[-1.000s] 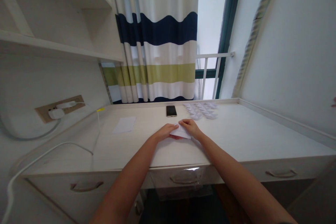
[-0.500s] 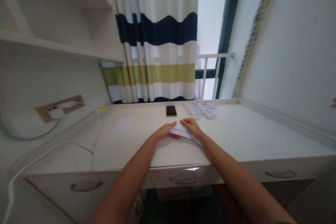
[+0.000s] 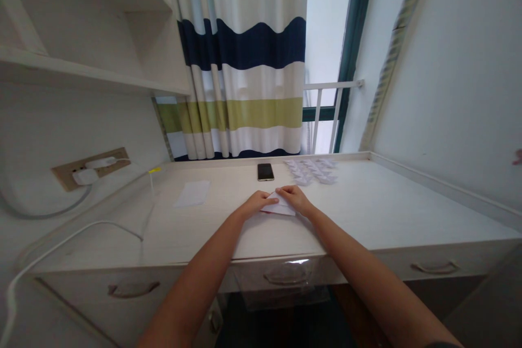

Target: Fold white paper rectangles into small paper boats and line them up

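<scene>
1. A folded white paper [image 3: 282,208] is held flat, pressed down under the left hand [image 3: 256,204] and right hand [image 3: 294,198].
2. Small folded paper pieces [image 3: 310,171] are laid out in loose, overlapping rows well beyond it.
3. A flat white sheet [image 3: 192,193] is laid to its left, unfolded.

Folded paper [image 3: 279,206] partly hidden under left hand [image 3: 256,204] and right hand [image 3: 294,199]; far paper pieces [image 3: 310,172] too small to resolve; pinkish blur [image 3: 518,157] cut off at right edge.

on the table [image 3: 379,212], a smartphone [image 3: 265,172] lies between a paper sheet [image 3: 192,193] to the left and small folded papers [image 3: 310,171] to the right
</scene>
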Demonstrator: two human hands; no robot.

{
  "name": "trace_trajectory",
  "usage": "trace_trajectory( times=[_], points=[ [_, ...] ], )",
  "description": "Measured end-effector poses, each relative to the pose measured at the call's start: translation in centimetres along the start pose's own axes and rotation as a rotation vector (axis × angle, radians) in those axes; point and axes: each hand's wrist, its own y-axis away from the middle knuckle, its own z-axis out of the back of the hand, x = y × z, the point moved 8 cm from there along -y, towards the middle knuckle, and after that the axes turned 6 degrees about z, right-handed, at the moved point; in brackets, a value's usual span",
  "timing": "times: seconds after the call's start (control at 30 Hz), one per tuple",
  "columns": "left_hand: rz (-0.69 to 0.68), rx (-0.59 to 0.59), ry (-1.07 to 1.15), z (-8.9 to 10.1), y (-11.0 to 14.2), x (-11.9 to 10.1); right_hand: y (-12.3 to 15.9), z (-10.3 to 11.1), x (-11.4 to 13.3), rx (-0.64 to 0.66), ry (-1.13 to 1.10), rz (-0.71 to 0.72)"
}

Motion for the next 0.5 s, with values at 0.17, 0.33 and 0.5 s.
trace_trajectory(
  times=[0.17, 0.33, 0.5],
  points=[
    [-0.025, -0.180, 0.217, 2.3, 0.1, -0.3, 0.1, 0.5, 0.4, -0.043, -0.276, -0.016],
    [-0.018, -0.288, 0.499, 4.3, -0.1, 0.5, 0.4, 0.2, 0.6, 0.041, -0.533, -0.062],
    [-0.018, -0.273, 0.597, 4.2, -0.2, 0.7, 0.3, 0.1, 0.4, 0.052, -0.606, -0.057]
  ],
)
